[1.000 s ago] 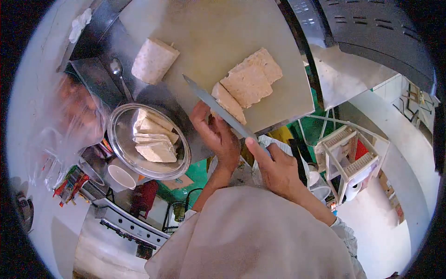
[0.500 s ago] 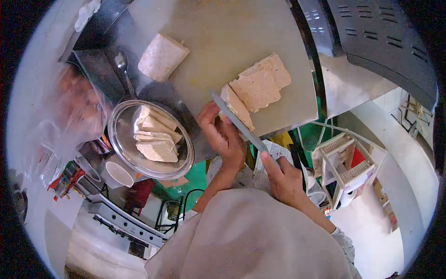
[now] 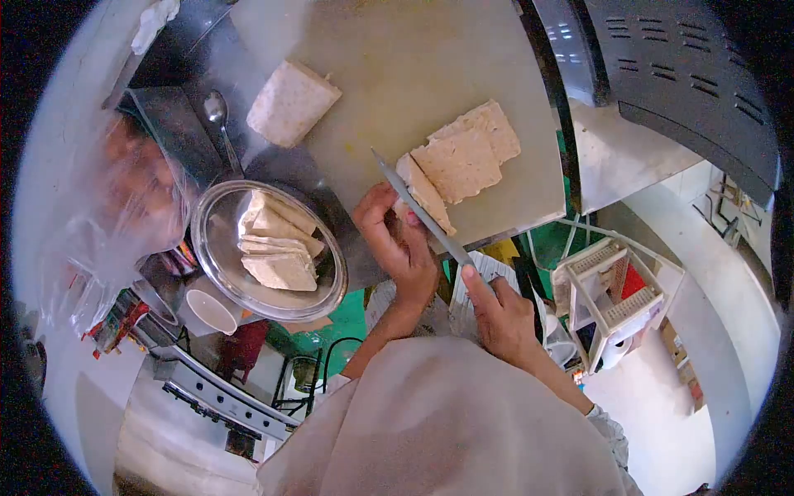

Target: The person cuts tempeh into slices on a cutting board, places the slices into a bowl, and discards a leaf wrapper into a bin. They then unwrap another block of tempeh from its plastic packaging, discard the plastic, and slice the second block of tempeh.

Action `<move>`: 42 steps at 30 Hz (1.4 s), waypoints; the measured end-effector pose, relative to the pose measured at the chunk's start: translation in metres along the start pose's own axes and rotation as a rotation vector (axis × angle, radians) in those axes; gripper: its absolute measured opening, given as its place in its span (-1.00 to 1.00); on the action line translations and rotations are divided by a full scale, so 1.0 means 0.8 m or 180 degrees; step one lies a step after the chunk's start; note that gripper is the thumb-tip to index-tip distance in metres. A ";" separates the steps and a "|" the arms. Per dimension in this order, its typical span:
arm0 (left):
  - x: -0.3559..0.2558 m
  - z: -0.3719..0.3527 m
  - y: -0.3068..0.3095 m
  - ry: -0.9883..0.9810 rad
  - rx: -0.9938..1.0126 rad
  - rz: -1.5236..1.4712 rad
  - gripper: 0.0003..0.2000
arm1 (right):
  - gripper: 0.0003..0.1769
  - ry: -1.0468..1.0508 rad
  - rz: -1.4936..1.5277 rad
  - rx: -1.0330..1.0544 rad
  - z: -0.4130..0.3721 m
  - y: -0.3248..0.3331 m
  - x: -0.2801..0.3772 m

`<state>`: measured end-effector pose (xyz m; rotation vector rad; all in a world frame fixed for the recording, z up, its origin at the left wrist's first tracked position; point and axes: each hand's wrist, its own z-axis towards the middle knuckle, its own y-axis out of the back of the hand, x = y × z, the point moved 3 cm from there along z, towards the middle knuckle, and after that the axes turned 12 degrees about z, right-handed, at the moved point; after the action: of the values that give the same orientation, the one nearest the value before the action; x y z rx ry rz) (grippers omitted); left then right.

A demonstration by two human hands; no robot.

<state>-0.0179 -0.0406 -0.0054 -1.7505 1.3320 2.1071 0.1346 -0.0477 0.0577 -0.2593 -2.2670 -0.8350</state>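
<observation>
My right hand (image 3: 501, 312) is closed around the handle of a knife (image 3: 426, 217). The blade lies slantwise along the near side of a narrow tempeh piece (image 3: 423, 194) on the pale cutting board (image 3: 364, 107). Curled fingers of my left hand (image 3: 401, 248) grip tempeh at the blade's near side; the fingertips and most of what they hold are hidden. Touching the narrow piece on its far side are flat tempeh slices (image 3: 463, 157). A thick tempeh block (image 3: 294, 103) sits apart at the board's left.
Several cut slices (image 3: 279, 248) lie in a round metal bowl (image 3: 335, 285) left of my hand. Behind it rests a spoon (image 3: 218, 116), near a clear plastic bag (image 3: 136, 198). A white cup (image 3: 212, 311) stands below the bowl; a beige rack (image 3: 616, 289) is at lower right.
The knife has turned slightly, its tip now a little farther from me. Both hands keep nearly the same place and grip. The tempeh has barely shifted in view.
</observation>
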 end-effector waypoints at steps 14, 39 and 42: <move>0.004 0.000 -0.001 0.0024 -0.0024 -0.0163 -0.69 | -0.23 -0.0090 0.0109 0.0009 0.012 -0.005 -0.003; 0.004 0.002 -0.003 -0.0064 0.0048 -0.0303 -0.68 | -0.22 0.0069 0.0283 -0.0102 0.037 -0.013 -0.018; 0.005 0.002 -0.004 -0.0067 0.0062 -0.0320 -0.67 | -0.30 0.0088 0.0242 -0.0132 0.043 -0.015 -0.020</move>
<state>-0.0186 -0.0396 -0.0101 -1.7443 1.2276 2.0467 0.1229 -0.0344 0.0227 -0.3487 -2.2018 -0.8415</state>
